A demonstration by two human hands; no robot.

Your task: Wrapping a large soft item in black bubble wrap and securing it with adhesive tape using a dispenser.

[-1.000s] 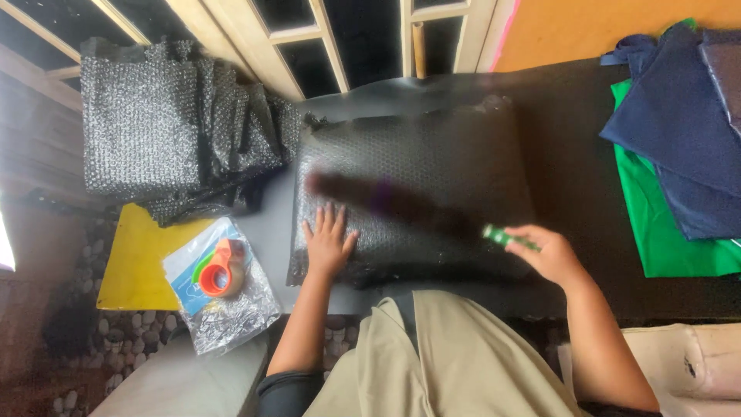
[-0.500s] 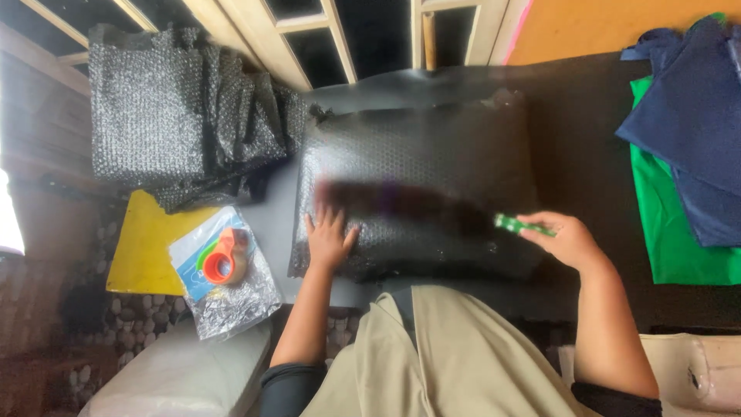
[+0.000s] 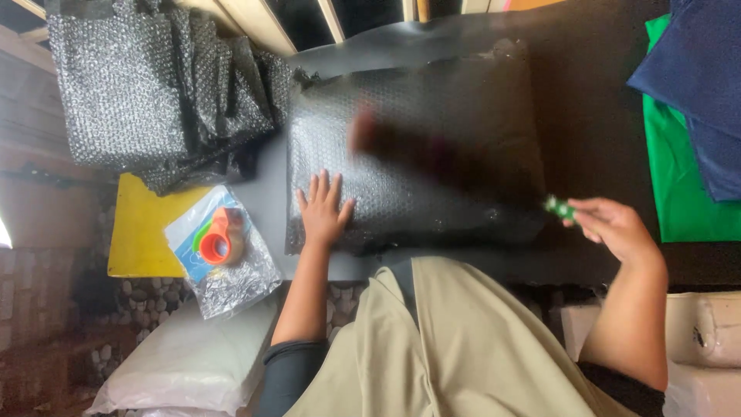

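Observation:
A parcel wrapped in black bubble wrap (image 3: 432, 139) lies flat on the dark table (image 3: 587, 108) in front of me. My left hand (image 3: 323, 210) presses flat on its near left corner, fingers spread. My right hand (image 3: 614, 228) is off the parcel's near right corner and pinches a small green object (image 3: 559, 207) between thumb and fingers. A dark brownish band runs across the parcel's middle, blurred.
A heap of black bubble wrap (image 3: 154, 93) lies at the left. Below it are a yellow board (image 3: 143, 232) and a clear bag holding an orange tape dispenser (image 3: 220, 241). Green cloth (image 3: 687, 193) and blue cloth (image 3: 702, 77) lie at the right. White bundles sit near my legs.
My right hand with the green object has moved right, past the parcel's right edge. My left hand stays pressed on the parcel.

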